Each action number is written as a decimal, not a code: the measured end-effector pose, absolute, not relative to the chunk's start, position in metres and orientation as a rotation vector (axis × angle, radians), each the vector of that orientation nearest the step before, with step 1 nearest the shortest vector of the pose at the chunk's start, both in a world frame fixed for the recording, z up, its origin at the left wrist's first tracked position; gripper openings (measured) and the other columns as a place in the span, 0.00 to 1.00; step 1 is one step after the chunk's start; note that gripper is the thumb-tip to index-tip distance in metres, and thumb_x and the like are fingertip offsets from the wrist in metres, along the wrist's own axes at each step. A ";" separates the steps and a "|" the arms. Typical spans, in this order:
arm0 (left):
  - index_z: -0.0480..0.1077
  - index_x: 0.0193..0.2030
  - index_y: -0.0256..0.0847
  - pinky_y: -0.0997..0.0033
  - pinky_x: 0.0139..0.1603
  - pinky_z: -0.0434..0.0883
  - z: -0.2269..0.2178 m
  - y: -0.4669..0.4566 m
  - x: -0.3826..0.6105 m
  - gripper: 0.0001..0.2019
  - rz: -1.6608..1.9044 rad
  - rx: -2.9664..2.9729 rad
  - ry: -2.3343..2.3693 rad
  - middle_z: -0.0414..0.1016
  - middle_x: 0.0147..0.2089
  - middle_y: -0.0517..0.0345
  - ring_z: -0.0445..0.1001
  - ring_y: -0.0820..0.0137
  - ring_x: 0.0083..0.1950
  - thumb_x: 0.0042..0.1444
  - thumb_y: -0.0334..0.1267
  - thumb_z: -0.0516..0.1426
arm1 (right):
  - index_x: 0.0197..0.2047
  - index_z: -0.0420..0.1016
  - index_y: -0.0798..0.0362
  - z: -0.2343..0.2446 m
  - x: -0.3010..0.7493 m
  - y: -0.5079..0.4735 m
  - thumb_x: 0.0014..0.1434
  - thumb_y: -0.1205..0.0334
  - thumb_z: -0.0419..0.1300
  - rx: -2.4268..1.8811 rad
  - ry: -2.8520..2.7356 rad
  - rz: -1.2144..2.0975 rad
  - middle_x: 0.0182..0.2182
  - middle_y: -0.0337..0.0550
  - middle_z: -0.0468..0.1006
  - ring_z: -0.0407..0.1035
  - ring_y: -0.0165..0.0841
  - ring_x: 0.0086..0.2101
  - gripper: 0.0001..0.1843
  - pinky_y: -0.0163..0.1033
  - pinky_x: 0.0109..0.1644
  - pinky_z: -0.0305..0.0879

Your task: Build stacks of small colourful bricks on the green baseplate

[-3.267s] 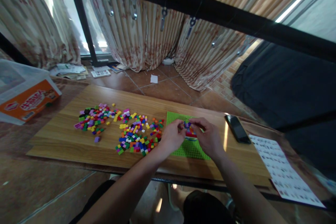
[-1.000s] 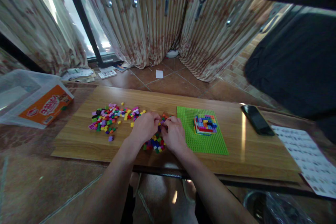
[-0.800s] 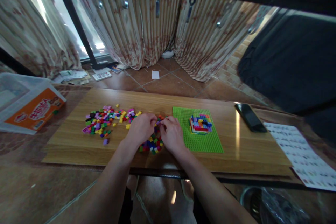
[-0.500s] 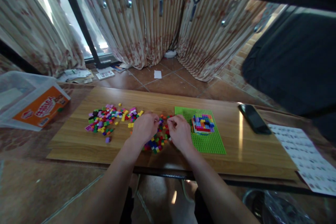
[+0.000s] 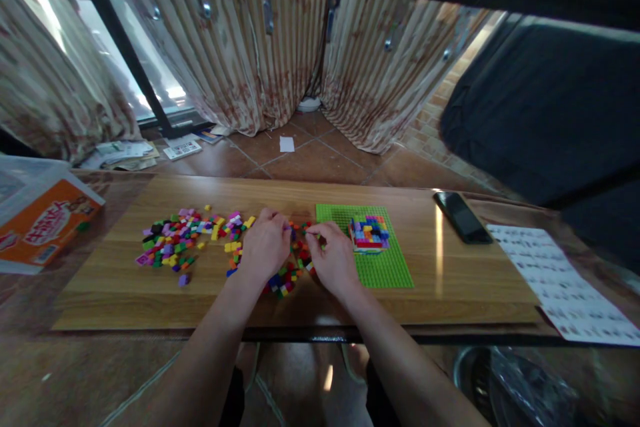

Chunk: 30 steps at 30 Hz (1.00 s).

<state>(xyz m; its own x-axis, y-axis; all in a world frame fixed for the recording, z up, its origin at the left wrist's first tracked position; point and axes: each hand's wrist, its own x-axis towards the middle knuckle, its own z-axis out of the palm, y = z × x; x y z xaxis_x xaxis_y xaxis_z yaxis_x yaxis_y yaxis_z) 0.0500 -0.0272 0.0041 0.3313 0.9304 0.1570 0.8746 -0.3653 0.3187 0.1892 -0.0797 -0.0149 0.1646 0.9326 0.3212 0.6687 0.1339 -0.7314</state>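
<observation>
Head view: loose bricks (image 5: 303,254) lie between left hand (image 5: 267,245) and right hand (image 5: 334,257), both curled, any grip impossible to tell.

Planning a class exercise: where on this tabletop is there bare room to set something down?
Bare wood shows between the green baseplate and the black phone, and between the stray purple brick and the near edge. Crowded: loose bricks between left hand and right hand, and the pile farther left.
</observation>
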 end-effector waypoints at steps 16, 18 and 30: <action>0.72 0.41 0.41 0.71 0.44 0.72 0.008 -0.049 0.104 0.07 0.857 2.050 0.792 0.79 0.38 0.59 0.77 0.71 0.40 0.58 0.32 0.54 | 0.34 0.77 0.51 0.006 0.248 -0.114 0.55 0.60 0.61 -1.440 -1.231 0.623 0.31 0.39 0.79 0.71 0.31 0.32 0.06 0.38 0.40 0.67; 0.72 0.41 0.41 0.70 0.46 0.73 0.008 -0.053 0.114 0.07 0.850 2.036 0.787 0.79 0.40 0.59 0.78 0.71 0.43 0.58 0.31 0.54 | 0.34 0.77 0.51 0.007 0.255 -0.117 0.54 0.60 0.61 -1.462 -1.231 0.604 0.32 0.39 0.79 0.71 0.30 0.32 0.05 0.37 0.40 0.66; 0.71 0.47 0.41 0.68 0.52 0.73 0.005 -0.059 0.146 0.11 0.893 1.983 0.766 0.78 0.46 0.57 0.77 0.71 0.48 0.59 0.29 0.52 | 0.33 0.79 0.51 0.008 0.279 -0.123 0.53 0.59 0.60 -1.579 -1.244 0.498 0.29 0.39 0.80 0.70 0.30 0.28 0.07 0.37 0.36 0.67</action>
<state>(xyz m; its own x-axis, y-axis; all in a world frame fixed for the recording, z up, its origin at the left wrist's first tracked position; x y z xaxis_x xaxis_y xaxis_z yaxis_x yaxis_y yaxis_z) 0.1463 -0.0587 0.0051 0.5653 0.7645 0.3100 0.1899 -0.4863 0.8529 0.2792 -0.1226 0.0084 0.3806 0.8887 0.2555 0.4665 0.0540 -0.8829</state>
